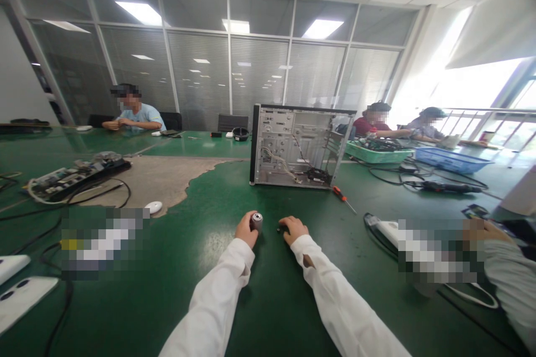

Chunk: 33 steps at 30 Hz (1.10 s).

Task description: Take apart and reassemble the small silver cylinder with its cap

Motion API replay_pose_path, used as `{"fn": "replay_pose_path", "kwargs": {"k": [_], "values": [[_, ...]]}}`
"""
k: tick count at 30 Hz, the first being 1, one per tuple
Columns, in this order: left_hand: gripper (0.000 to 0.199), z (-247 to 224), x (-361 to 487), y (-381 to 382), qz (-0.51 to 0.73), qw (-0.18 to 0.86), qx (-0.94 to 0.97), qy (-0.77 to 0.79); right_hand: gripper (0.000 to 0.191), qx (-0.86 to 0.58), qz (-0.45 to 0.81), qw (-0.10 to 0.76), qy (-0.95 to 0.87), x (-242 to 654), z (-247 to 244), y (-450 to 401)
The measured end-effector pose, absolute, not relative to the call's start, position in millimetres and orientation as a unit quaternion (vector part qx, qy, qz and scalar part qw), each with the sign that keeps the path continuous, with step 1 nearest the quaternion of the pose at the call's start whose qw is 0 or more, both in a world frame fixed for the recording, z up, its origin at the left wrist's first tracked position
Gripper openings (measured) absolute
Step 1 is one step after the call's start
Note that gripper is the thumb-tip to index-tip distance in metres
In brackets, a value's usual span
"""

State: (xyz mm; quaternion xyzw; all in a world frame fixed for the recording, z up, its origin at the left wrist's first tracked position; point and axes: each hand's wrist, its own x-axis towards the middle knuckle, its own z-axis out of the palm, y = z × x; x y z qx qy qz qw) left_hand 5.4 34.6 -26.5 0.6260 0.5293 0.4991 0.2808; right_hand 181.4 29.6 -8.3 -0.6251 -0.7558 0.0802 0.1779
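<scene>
My left hand (246,230) is wrapped round a small grey metal cylinder (257,221), which stands upright with a dark spot in its round top. To the right, my right hand (295,227) rests low over the table with its fingers curled together. At its fingertips shows a small dark piece (280,229), too small to name. Beyond both hands stands an open computer case (293,145), its side panel off and cables inside. By the case's lower right corner lies a screwdriver (341,195) with an orange and black handle.
The green tabletop (234,312) has a torn grey patch (167,175). A circuit assembly (79,175) and cables lie left. A green basket (377,153), a blue basket (452,160) and a power strip (389,230) are right. A co-worker's hand (486,231) is at far right; other people sit behind.
</scene>
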Motion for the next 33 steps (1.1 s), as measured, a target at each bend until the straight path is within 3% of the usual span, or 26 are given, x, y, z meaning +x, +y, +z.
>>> {"fn": "replay_pose_path", "kwargs": {"k": [4, 33], "values": [[0.057, -31.1, 4.7, 38.1, 0.499, 0.282, 0.622, 0.534, 0.038, -0.65, 0.069, 0.138, -0.744, 185.1, -3.7, 29.3], [0.053, -29.2, 2.7, 37.7, 0.483, 0.265, 0.64, 0.536, 0.034, -0.636, 0.045, 0.161, -0.753, 184.1, -5.5, 26.0]]}}
